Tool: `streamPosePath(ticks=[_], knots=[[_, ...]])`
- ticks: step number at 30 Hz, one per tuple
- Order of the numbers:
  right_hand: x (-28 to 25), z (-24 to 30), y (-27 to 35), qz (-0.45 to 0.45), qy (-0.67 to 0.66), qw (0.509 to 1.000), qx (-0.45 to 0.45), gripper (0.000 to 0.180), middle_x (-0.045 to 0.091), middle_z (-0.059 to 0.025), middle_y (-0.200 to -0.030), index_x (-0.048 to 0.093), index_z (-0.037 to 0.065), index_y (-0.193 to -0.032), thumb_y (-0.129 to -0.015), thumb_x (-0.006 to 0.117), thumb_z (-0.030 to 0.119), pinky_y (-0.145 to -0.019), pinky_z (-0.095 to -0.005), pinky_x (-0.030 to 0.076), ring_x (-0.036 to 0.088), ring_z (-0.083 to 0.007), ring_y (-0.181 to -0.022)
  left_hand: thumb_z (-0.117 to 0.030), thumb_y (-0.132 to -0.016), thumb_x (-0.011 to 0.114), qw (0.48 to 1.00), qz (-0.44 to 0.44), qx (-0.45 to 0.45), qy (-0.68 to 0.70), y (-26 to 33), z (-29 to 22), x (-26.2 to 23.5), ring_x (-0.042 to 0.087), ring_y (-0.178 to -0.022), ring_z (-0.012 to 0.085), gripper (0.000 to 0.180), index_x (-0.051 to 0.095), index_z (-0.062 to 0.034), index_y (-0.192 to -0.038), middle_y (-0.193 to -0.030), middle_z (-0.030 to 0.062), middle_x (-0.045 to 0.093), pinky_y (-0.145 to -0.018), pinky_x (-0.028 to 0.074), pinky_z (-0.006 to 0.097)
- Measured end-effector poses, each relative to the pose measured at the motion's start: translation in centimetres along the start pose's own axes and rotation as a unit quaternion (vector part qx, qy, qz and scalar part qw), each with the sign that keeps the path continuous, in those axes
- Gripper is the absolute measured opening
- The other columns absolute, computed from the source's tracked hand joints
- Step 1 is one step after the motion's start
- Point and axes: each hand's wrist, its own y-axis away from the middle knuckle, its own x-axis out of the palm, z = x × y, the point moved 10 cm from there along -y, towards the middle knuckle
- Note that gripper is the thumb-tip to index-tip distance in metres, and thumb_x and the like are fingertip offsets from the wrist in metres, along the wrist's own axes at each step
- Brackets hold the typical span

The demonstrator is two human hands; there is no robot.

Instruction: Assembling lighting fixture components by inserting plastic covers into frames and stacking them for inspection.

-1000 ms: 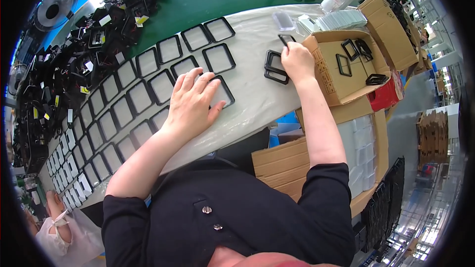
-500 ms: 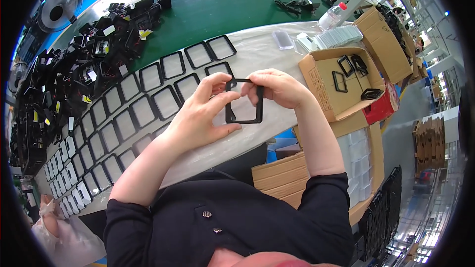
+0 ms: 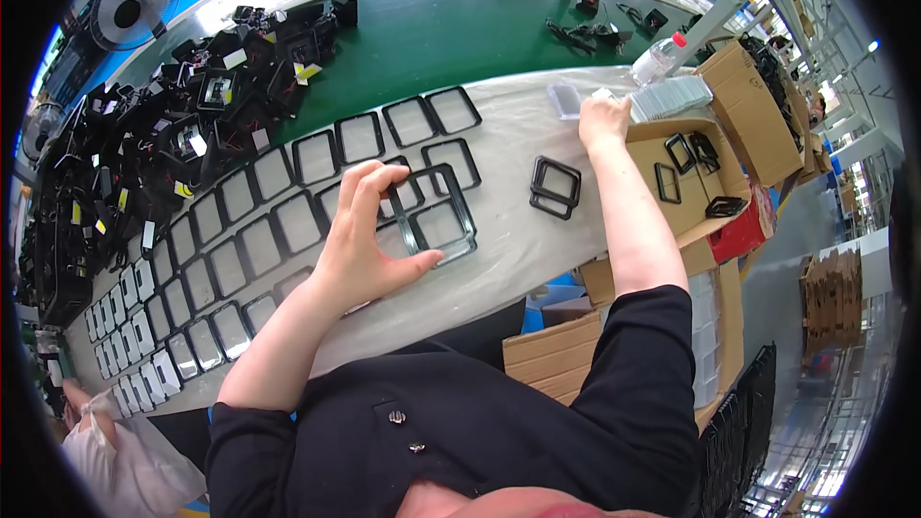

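My left hand (image 3: 360, 242) grips a black rectangular frame (image 3: 465, 209) by its left side, thumb at the lower edge and fingers at the top. The frame is held tilted above the table, and rows of similar black frames (image 3: 293, 218) show behind and left of it. My right hand (image 3: 604, 121) is stretched to the far right, fingers pinched beside a row of thin clear plates (image 3: 672, 96). A small pale piece shows at its fingertips; what they hold is hard to make out. Two overlapping black frames (image 3: 576, 188) lie between my hands.
A cardboard box (image 3: 645, 149) with several black frames stands at the right, below a bottle with a red cap (image 3: 658, 59). A clear plastic piece (image 3: 564, 101) lies by my right hand. Black electronic housings (image 3: 216, 86) are heaped far left. Another person's arm (image 3: 77, 403) shows lower left.
My right hand has let go of the frame and moved up and right to the clear plates. My left hand alone keeps the frame, now tilted and slightly left. The overlapping frames have come into sight.
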Motion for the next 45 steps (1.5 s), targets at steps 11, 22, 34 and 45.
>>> streamPosePath(ticks=[11,22,34,45], knots=[[-22.9,3.9,16.3,-0.226,-0.512,0.802,-0.209,0.021,0.056,-0.0071,-0.076,0.066,0.006,-0.102,-0.082,0.062,0.007,-0.064,-0.0362,0.046,0.057,-0.0231,-0.070,-0.022,-0.061,0.086,0.997,-0.051,-0.039,0.032,0.6,0.7,0.8,0.054,-0.106,0.0272,0.096,0.031,-0.0017,-0.136,-0.121,0.0175,0.043,-0.092,0.049,0.037],[-23.4,5.2,20.1,-0.185,-0.672,0.687,-0.206,0.039,0.054,-0.0102,-0.096,0.064,-0.001,-0.107,-0.085,0.067,0.031,-0.071,-0.0332,0.044,0.054,-0.0225,-0.082,-0.017,-0.056,0.090,0.990,-0.077,0.013,0.119,2.8,-2.0,0.0,0.058,-0.106,0.0241,0.098,0.034,-0.0006,-0.136,-0.128,0.0160,0.040,-0.091,0.051,0.036],[-18.0,8.6,20.5,0.246,-0.913,0.322,-0.058,0.069,0.059,-0.0011,-0.081,0.036,-0.001,-0.139,-0.081,0.073,0.006,-0.067,-0.0203,0.045,0.055,-0.0077,-0.071,-0.027,-0.054,0.094,0.989,-0.047,0.140,-0.003,3.2,-7.2,-0.1,0.054,-0.112,0.0234,0.109,0.032,0.0031,-0.138,-0.134,0.0182,0.039,-0.088,0.048,0.031],[-17.5,7.2,21.3,0.226,-0.915,0.328,-0.059,0.068,0.063,-0.0009,-0.077,0.037,-0.003,-0.134,-0.079,0.076,0.006,-0.069,-0.0197,0.048,0.060,-0.0062,-0.073,-0.018,-0.051,0.090,0.986,-0.066,0.148,0.035,3.4,-8.2,1.1,0.051,-0.110,0.0325,0.099,0.039,0.0044,-0.133,-0.125,0.0192,0.047,-0.085,0.052,0.038]])
